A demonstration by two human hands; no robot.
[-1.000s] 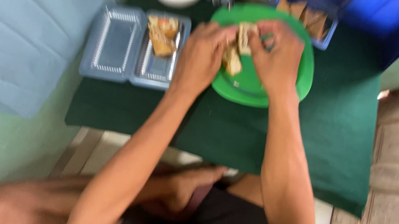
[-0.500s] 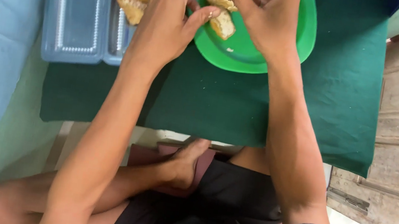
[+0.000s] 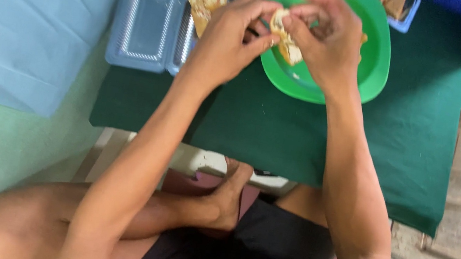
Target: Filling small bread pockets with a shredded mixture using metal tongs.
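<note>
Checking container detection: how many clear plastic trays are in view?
2. One hinged clear tray lies open on the green cloth left of the left hand, food in its right half. Another shows partly at the top edge; more may be hidden.

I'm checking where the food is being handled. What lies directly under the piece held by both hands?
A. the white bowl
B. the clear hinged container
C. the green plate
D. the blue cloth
C: both the left hand and right hand hold the food piece over the green plate.

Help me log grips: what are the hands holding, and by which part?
Both hands, left hand and right hand, pinch one pale filled food piece by its opposite ends, above the green plate.
</note>
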